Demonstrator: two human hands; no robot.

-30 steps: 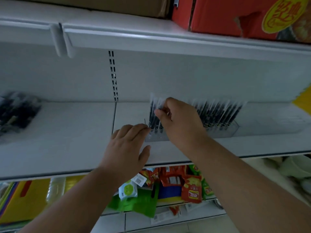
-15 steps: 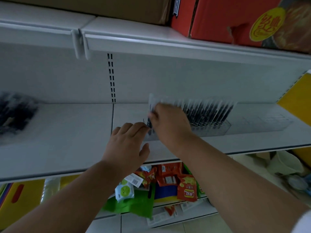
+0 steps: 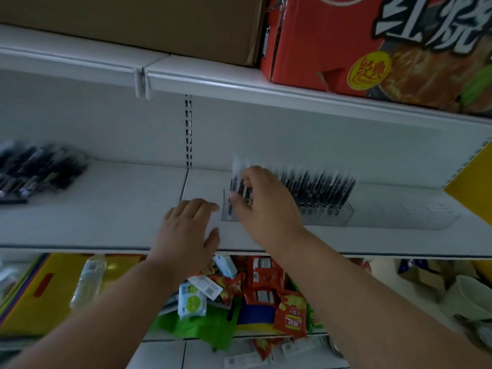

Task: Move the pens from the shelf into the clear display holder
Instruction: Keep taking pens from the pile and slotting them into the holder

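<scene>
Dozens of sleeved pens (image 3: 316, 190) stand upright in the clear display holder (image 3: 343, 218) on the white shelf (image 3: 106, 222); more loose pens (image 3: 40, 171) lie far left. My right hand (image 3: 263, 206) pinches one at the holder's left end; my left hand (image 3: 186, 230) rests flat, fingers relaxed. Light, stiff, slippery in wrap, I judge: grip mid-barrel.

Shelf materials
Shelf (image 3: 93, 217): matt white painted metal. Holder (image 3: 343, 217): clear glossy plastic. Pens (image 3: 319, 190): dark, in glossy clear sleeves. Top box (image 3: 159, 20): matt brown cardboard.
</scene>
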